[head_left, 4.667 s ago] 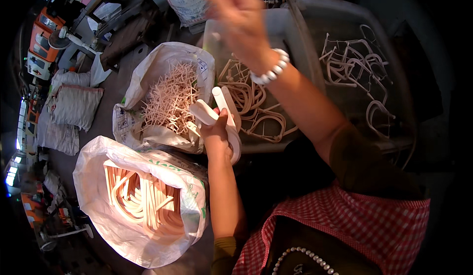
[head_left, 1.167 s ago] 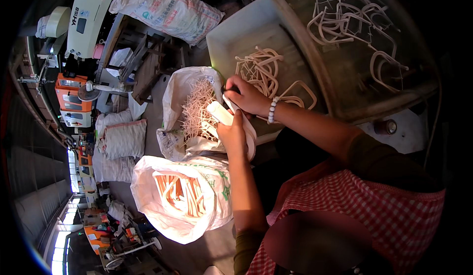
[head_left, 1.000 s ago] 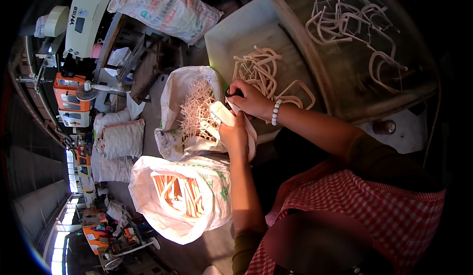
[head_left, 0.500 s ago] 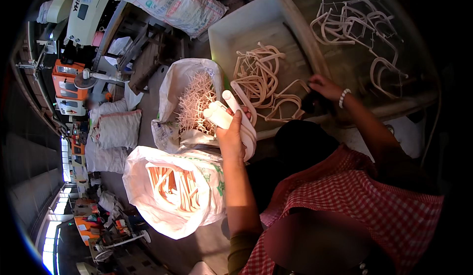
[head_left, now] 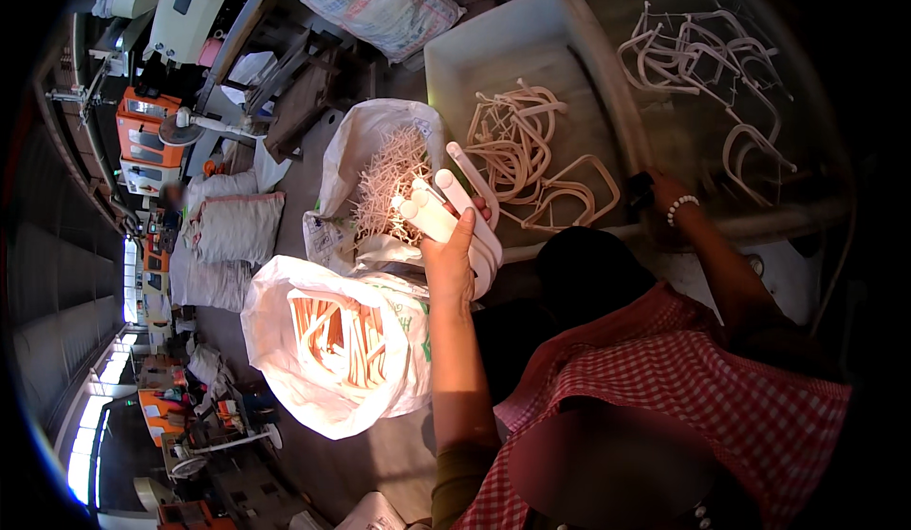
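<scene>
**Left hand clamped on white plastic pieces, right hand at tray edge**

Nearest me, the big white sack (head_left: 313,388) sits open at my lower left, full of long pale orange strips (head_left: 346,340). Just above it my left hand (head_left: 452,257) is up, fingers closed around a bundle of white curved plastic pieces (head_left: 454,215); bundle tilts up and away from me, ends sticking out past my thumb. Bundle is over the gap between the sacks and the tray.

Beside the bundle, to its left, a second open sack (head_left: 365,155) holds small pale sprue-like scraps (head_left: 391,179).

My right hand (head_left: 664,193), beaded bracelet (head_left: 679,208) on the wrist, is at the near edge of the grey tray (head_left: 474,55), touching something small and dark (head_left: 640,188). Can't tell if the fingers are closed on it, too blurred.

In the tray: tangle of cream U-shaped loops (head_left: 531,155). Further right, a second bin with more white loops (head_left: 707,65).

Far left: orange machines (head_left: 142,141) and stacked grey sacks (head_left: 232,231).
</scene>
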Action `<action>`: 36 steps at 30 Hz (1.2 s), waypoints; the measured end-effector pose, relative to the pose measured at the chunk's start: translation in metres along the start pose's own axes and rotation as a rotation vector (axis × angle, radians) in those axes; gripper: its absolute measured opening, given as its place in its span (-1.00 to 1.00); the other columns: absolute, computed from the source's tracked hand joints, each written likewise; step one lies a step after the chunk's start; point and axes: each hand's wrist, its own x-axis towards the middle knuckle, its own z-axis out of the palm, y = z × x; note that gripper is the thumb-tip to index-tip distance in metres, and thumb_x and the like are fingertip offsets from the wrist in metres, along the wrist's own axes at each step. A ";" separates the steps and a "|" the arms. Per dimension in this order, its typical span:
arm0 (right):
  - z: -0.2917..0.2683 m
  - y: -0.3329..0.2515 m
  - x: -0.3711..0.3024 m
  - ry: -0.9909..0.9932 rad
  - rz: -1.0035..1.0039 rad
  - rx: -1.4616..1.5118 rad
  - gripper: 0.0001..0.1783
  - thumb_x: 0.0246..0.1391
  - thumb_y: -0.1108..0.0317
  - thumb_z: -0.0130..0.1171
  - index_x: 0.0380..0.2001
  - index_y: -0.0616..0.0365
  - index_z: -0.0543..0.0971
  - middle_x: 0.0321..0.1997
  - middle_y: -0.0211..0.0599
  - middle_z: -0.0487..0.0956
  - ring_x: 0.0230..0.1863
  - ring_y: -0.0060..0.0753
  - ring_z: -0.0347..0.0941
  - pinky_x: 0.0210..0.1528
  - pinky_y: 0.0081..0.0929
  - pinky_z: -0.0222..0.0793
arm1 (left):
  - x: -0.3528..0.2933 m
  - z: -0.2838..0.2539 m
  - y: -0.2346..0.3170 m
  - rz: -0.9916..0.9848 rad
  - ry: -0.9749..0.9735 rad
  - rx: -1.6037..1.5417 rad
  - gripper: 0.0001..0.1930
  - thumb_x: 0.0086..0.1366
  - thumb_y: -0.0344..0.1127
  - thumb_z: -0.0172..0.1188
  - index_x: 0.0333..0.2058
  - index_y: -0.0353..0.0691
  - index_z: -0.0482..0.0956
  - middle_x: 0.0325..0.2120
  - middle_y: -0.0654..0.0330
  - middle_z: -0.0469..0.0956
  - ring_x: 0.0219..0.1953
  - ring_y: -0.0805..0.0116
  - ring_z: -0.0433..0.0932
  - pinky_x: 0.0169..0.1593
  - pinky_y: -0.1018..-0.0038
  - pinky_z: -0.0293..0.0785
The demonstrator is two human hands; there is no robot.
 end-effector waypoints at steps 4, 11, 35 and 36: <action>-0.005 0.009 0.006 -0.176 0.086 0.027 -0.34 0.07 0.19 0.14 0.23 0.04 0.21 0.11 0.20 0.34 0.10 0.20 0.31 0.12 -0.14 0.29 | -0.007 0.005 0.007 -0.001 -0.024 0.034 -0.76 0.26 -0.45 0.15 -0.12 -0.43 0.48 -0.27 0.10 0.58 -0.25 0.32 0.57 -0.07 0.43 0.48; -0.010 -0.011 -0.001 -0.025 0.094 -0.047 -0.15 -0.01 0.02 0.24 0.28 0.09 0.16 0.19 0.28 0.27 0.17 0.20 0.26 0.19 -0.17 0.22 | -0.016 0.010 -0.004 0.349 0.063 0.928 -0.72 0.20 -0.47 0.14 -0.10 -0.36 0.45 -0.30 -0.02 0.59 -0.22 0.05 0.59 -0.13 0.38 0.47; -0.113 -0.326 -0.045 -0.935 -0.634 1.643 -0.35 0.33 -0.12 -0.36 0.01 0.29 0.38 0.01 -0.22 0.46 0.06 -0.42 0.41 0.20 -0.42 0.24 | 0.006 -0.019 0.012 0.420 0.011 0.892 -0.77 0.19 -0.28 0.16 -0.20 -0.22 0.56 -0.27 0.08 0.58 -0.19 0.14 0.54 -0.10 0.30 0.44; -0.111 -0.327 -0.046 -0.958 -0.629 1.636 -0.36 0.33 -0.11 -0.37 0.01 0.28 0.37 0.00 -0.24 0.47 0.04 -0.44 0.41 0.17 -0.42 0.27 | 0.018 -0.043 -0.008 0.598 -0.008 0.918 -0.77 0.19 -0.27 0.16 -0.21 -0.22 0.57 -0.31 0.08 0.58 -0.22 0.15 0.55 -0.15 0.31 0.45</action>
